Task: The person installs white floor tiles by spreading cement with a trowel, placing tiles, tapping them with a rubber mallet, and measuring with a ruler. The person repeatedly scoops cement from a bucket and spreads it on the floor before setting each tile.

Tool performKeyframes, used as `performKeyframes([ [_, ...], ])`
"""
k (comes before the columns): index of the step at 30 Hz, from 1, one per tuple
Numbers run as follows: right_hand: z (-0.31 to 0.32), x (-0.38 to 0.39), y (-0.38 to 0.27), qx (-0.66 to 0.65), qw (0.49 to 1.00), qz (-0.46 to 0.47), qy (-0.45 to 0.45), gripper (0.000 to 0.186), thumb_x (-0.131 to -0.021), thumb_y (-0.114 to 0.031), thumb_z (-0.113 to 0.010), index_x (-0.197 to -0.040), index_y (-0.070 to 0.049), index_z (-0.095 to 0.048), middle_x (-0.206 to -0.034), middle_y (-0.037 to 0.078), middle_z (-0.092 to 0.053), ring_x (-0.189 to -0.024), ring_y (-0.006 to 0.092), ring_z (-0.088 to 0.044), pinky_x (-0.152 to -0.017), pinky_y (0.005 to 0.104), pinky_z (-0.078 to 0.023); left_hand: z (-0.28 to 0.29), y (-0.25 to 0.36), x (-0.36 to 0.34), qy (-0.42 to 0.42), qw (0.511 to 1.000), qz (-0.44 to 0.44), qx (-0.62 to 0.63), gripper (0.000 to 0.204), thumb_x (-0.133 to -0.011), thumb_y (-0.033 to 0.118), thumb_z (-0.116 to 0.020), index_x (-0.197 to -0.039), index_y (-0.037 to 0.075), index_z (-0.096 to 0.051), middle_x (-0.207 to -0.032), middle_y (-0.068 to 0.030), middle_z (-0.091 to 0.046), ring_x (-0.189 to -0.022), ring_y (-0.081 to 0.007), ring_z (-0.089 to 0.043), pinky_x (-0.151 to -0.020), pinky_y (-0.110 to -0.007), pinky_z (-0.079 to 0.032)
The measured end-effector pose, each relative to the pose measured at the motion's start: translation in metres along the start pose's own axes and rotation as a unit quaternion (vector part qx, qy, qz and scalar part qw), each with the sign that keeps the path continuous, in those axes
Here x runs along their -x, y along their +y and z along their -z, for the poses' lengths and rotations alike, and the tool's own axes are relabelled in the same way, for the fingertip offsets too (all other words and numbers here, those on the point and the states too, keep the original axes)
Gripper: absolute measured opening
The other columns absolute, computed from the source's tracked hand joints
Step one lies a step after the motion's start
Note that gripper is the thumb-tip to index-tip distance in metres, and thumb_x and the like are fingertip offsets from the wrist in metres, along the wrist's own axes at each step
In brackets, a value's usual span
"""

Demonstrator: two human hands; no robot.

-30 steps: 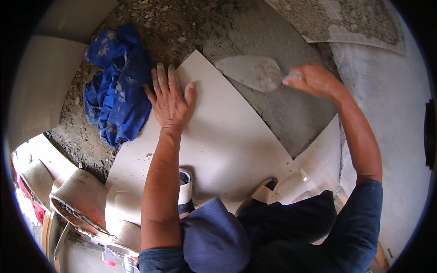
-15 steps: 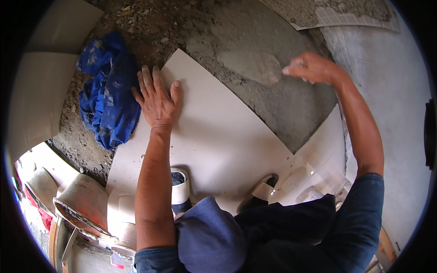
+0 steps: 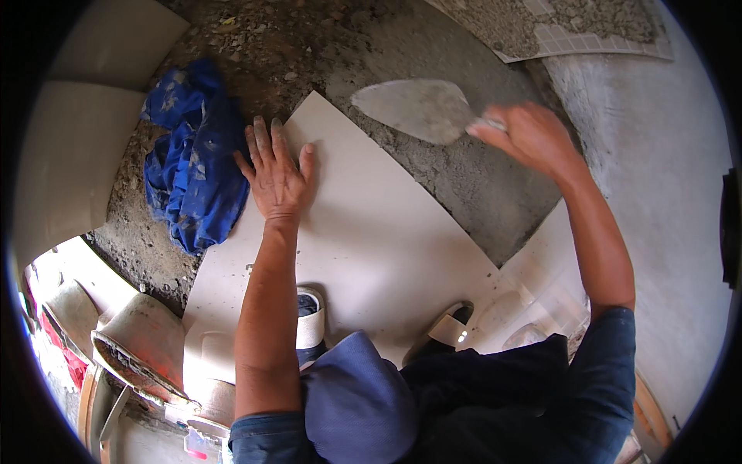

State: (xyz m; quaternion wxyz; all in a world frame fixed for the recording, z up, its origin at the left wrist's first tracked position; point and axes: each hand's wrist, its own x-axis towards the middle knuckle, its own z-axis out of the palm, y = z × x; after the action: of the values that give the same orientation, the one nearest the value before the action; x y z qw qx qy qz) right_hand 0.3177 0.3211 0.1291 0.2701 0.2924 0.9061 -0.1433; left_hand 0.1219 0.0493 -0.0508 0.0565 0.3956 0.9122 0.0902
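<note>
My left hand (image 3: 278, 180) lies flat with spread fingers on the pale floor tile (image 3: 379, 232), near its far left edge. A crumpled blue cloth (image 3: 197, 162) with grey stains is beside those fingers, on the left. In my right hand (image 3: 533, 135) is the handle of a trowel (image 3: 421, 110), the fingers wrapped round it. Its broad grey blade points left, over the wet grey mortar (image 3: 487, 185) beyond the tile's right edge. Whether the blade touches the mortar I cannot tell.
Mortar-stained buckets (image 3: 143, 344) lie at the lower left. Large tiles (image 3: 73, 155) stand along the left side. A plain wall (image 3: 657, 178) rises on the right. A gridded tile piece with mortar on it (image 3: 595, 39) is at the far right. My sandalled feet (image 3: 311, 321) rest on the tile.
The trowel blade shows more clearly, farther left than before and apart from its earlier blurred place. My right hand has shifted slightly nearer. My left hand stays flat on the tile.
</note>
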Motion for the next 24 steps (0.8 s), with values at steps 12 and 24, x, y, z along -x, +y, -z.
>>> performKeyframes([
  [12,-0.031,0.043,0.01,0.057,0.992,-0.031,-0.111,0.043,-0.088,-0.049,-0.058,-0.089,-0.007,-0.067,-0.077,0.02,-0.066,-0.077,0.0396,-0.064,-0.069,0.0489,-0.05,0.001,0.0,0.002,0.007,1.0,-0.002,0.001,0.065,-0.096,0.053,-0.036,-0.143,0.009,-0.034,-0.152,-0.0139,-0.028,-0.143,-0.0299,-0.022,-0.113,-0.058,-0.013],
  [24,-0.094,0.132,0.074,-0.144,0.981,-0.11,-0.063,0.059,-0.084,-0.057,-0.06,-0.091,0.001,-0.069,-0.074,0.025,-0.063,-0.075,0.0384,-0.065,-0.068,0.0446,-0.049,-0.004,-0.001,0.003,0.041,0.999,-0.019,-0.011,0.064,-0.097,0.053,-0.034,-0.144,0.009,-0.033,-0.153,-0.0128,-0.028,-0.143,-0.03,-0.021,-0.113,-0.058,-0.014],
])
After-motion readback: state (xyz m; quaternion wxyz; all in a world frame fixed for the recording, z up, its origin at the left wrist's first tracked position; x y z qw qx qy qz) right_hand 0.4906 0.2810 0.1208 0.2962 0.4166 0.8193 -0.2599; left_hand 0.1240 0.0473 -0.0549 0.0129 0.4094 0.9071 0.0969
